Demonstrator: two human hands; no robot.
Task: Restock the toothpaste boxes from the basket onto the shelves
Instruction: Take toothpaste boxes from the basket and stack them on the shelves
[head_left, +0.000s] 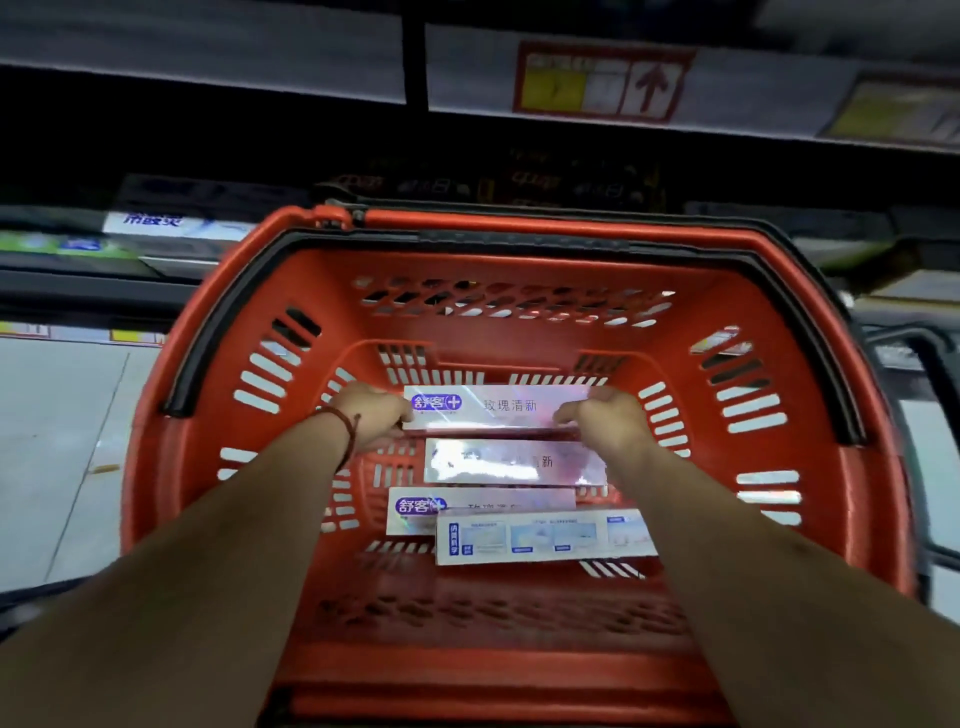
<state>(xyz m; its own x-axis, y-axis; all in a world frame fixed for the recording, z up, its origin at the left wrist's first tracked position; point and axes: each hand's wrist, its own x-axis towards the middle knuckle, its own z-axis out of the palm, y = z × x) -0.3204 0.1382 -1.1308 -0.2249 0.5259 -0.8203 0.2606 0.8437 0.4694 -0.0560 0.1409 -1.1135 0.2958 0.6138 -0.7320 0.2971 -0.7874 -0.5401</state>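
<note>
A red plastic basket (779, 322) fills the middle of the head view. Several long toothpaste boxes lie flat on its floor. The farthest one is a shiny pink toothpaste box (498, 413) with a purple logo. My left hand (371, 413) grips its left end and my right hand (605, 418) grips its right end. Closer to me lie a second pink box (514, 462), a third pink box (467, 506) and a white and blue box (545, 538) that overlaps the third one.
Beyond the basket runs a dark shelf with boxed goods (176, 223) at the left. An upper shelf edge carries a red and yellow price label (602, 83). Grey floor tiles (57, 441) show at the left. A dark frame (930, 364) stands at the right.
</note>
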